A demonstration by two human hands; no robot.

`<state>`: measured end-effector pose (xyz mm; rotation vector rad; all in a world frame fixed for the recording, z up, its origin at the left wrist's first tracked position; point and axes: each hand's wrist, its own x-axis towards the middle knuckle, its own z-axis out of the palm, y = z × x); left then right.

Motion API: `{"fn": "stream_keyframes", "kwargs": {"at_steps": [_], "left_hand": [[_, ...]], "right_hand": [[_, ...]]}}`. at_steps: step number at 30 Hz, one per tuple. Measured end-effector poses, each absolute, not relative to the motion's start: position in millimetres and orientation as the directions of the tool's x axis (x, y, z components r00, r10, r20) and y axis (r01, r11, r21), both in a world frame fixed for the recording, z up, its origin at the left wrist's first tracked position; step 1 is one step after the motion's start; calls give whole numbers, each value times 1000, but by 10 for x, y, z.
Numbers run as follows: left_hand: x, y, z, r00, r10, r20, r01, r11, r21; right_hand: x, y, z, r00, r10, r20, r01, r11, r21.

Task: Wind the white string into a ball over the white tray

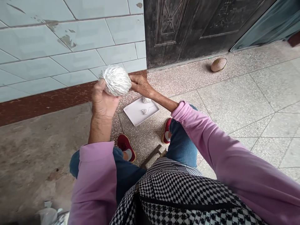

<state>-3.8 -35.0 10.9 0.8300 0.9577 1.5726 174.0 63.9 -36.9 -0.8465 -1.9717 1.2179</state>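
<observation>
While the left hand [104, 103] clasps the white twine ball [117, 80], pictured up-left of the tray [134, 115], and the right hand's [142, 86] grip is unclear, a slackened thumb could drop it.

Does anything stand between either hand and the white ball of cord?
Nothing visible does: the left hand holds the white ball directly, and the right hand is at its right side, no object showing between.
</observation>
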Motion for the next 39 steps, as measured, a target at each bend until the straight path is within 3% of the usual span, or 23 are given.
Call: {"fn": "stream_keyframes", "kwargs": {"at_steps": [3, 7, 12, 18, 26, 34, 39], "left_hand": [[-85, -317, 114, -269, 963, 22, -430, -140, 892], [-138, -276, 76, -337, 941, -3, -388, -136, 912], [-203, -200, -48, -355, 934, 34, -315, -154, 936], [-215, -153, -117, -390, 921, 15, -220, -109, 969], [-173, -221, -70, -246, 964, -98, -168, 57, 984], [-193, -265, -38, -129, 984, -124, -74, 115, 991], [-240, -320, 19, 49, 986, -157, -72, 161, 984]], "right_hand": [[1682, 428, -278, -604, 787, 121, 245, 328, -912], [1625, 189, -209, -732, 675, 86, 265, 399, -878], [1673, 182, -188, -763, 627, 156, 189, 448, -874], [1773, 298, -59, -713, 662, 231, 108, 429, -897], [1964, 484, 80, -580, 790, 196, 112, 316, -942], [2007, 689, -55, -598, 753, 273, -13, 332, -943], [2003, 662, 10, -607, 756, 245, 27, 328, -944]]}}
